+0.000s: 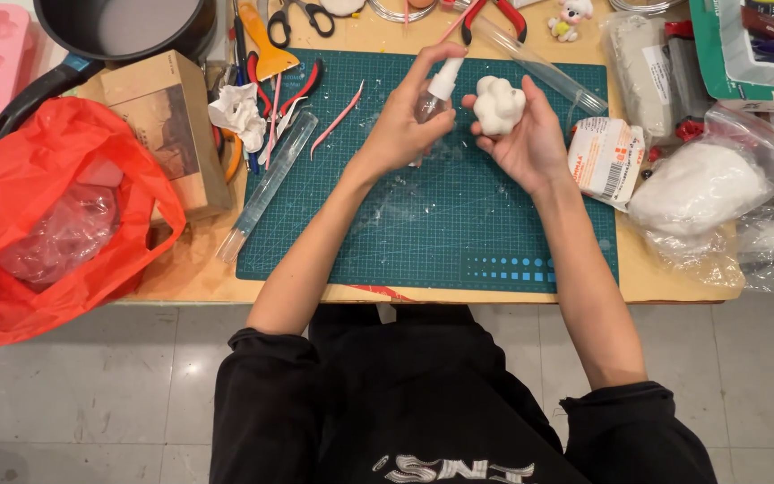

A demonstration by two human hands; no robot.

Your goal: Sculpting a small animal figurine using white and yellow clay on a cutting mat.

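We had the clay lump (pixel 499 105), white and knobbly, cupped in our right hand (pixel 526 134), fingers curled round it, up over the green mat (pixel 459 242). Our left hand (pixel 405 125) was wrapped around a small clear spray bottle (pixel 436 94), index finger on its white top, nozzle pointed at the lump and nearly touching it. A clear rod (pixel 266 184) lay along the mat's left edge, with pliers (pixel 293 90) near it. A red bag (pixel 47 215) sat far left, bagged white clay (pixel 696 188) off to the right.
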